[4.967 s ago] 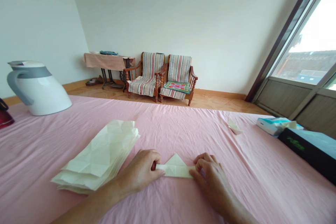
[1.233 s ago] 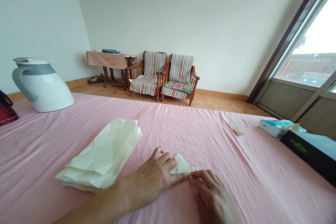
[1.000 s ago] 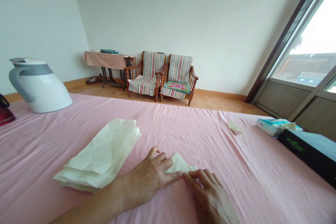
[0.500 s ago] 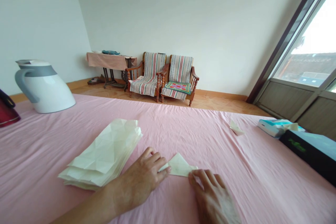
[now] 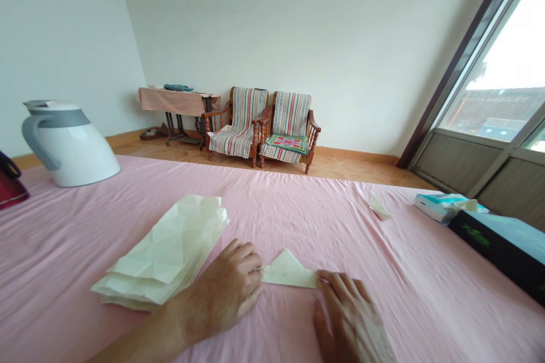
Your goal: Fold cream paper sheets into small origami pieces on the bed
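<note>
Head view: left hand [image 5: 227, 289] and right hand [image 5: 351, 317] pinch opposite ends of folded paper [image 5: 288, 272] between them.

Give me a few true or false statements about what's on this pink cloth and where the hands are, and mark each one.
1. Both the left hand and the right hand touch the folded paper on the pink cloth. True.
2. The stack of creased paper lies to the right of the right hand. False: it lies to the left of the left hand.
3. The white jug stands at the far left of the cloth. True.
4. The left hand holds the black box. False: the box lies at the far right, with no hand on it.
5. Striped armchairs stand by the far wall. True.
</note>
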Demonstrator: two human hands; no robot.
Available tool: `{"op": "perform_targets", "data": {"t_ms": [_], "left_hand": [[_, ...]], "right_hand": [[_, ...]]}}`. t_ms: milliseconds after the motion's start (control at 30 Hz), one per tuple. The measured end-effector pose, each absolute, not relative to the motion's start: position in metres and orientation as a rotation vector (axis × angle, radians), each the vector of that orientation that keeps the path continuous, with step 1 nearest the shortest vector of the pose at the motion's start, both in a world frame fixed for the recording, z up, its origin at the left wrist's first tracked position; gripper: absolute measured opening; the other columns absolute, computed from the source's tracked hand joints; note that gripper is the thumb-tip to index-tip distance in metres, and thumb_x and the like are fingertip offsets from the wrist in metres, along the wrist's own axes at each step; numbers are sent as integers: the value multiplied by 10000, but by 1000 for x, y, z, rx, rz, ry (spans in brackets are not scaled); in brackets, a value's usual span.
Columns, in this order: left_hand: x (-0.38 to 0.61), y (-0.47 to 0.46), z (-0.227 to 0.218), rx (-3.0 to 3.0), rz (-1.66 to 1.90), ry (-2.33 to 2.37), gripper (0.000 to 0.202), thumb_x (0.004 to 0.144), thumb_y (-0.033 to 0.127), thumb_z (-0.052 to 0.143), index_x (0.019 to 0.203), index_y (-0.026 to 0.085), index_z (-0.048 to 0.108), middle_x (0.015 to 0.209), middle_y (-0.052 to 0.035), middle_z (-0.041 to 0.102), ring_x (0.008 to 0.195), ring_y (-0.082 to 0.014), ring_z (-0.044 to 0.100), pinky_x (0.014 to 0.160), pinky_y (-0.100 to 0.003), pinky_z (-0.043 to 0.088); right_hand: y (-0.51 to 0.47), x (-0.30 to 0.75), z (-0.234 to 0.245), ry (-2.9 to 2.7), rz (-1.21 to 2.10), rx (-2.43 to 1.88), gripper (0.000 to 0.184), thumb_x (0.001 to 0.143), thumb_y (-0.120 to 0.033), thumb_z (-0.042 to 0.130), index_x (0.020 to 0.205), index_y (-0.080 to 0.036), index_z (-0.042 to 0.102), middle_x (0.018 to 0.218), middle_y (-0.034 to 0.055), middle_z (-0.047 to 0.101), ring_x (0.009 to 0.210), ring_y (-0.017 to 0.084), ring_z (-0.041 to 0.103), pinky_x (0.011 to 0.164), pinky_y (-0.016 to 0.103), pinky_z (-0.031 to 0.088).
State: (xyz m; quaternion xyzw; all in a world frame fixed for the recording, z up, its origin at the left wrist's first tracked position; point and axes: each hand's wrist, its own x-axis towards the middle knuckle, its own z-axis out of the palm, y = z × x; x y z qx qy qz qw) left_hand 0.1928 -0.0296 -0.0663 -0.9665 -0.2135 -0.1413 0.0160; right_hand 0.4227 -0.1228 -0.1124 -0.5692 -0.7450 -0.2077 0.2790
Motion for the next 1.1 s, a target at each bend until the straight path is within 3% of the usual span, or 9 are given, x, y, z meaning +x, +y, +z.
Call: {"op": "perform_targets", "data": {"t_ms": [167, 300, 367, 500, 800, 967, 1100], "left_hand": [[197, -25, -70, -2936, -467, -639, 175, 884, 211, 650, 739, 172, 560, 780, -1, 586, 811, -189, 506, 731, -321, 340], [200, -30, -70, -2886, -358, -592, 67, 922, 139, 552, 865, 168, 572, 798, -16, 584, 773, -194, 513, 768, -355, 349], [201, -30, -72, -2855, -370, -567, 111, 923, 99, 511, 853, 164, 569, 784, -22, 577, 753, -193, 509, 789, -373, 350], [203, -26, -76, -2879, -514, -594, 213, 936, 91, 453, 764, 163, 556, 744, -19, 556, 724, -180, 494, 754, -345, 358], [205, -29, -70, -3041, -1022, -767, 193, 966, 167, 442, 863, 166, 605, 776, -26, 592, 768, -180, 509, 761, -334, 364], [204, -31, -70, -2969, -985, -583, 164, 977, 176, 473, 947, 194, 633, 776, -16, 597, 756, -170, 505, 737, -328, 367], [203, -31, -73, -2822, -829, -439, 186, 971, 112, 453, 1034, 148, 624, 788, -36, 596, 755, -179, 496, 741, -355, 384]], "right_hand": [[-116, 422, -106, -2005, -361, -1404, 309, 832, -82, 451, 1057, -220, 611, 1022, 40, 680, 922, 211, 601, 801, 357, 415], [-112, 426, -111, -2019, -147, -1483, 266, 858, -127, 510, 1071, -240, 620, 1040, 26, 675, 919, 191, 606, 801, 347, 436], [-112, 428, -113, -1988, -115, -1514, 250, 856, -169, 561, 1083, -252, 624, 1046, 24, 671, 933, 194, 604, 803, 346, 446], [-110, 430, -113, -1971, -144, -1499, 260, 846, -207, 600, 1100, -257, 627, 1020, 28, 672, 913, 198, 609, 792, 347, 458], [-111, 429, -102, -1961, -82, -1353, 227, 922, -129, 468, 1016, -251, 635, 914, 20, 665, 837, 174, 595, 753, 324, 433], [-113, 427, -96, -1985, -187, -1300, 253, 903, -110, 479, 1040, -243, 646, 910, 26, 672, 813, 180, 596, 729, 326, 434], [-111, 429, -99, -2027, -302, -1285, 329, 890, -76, 459, 1115, -239, 636, 1009, 41, 686, 875, 199, 604, 782, 361, 435]]}}
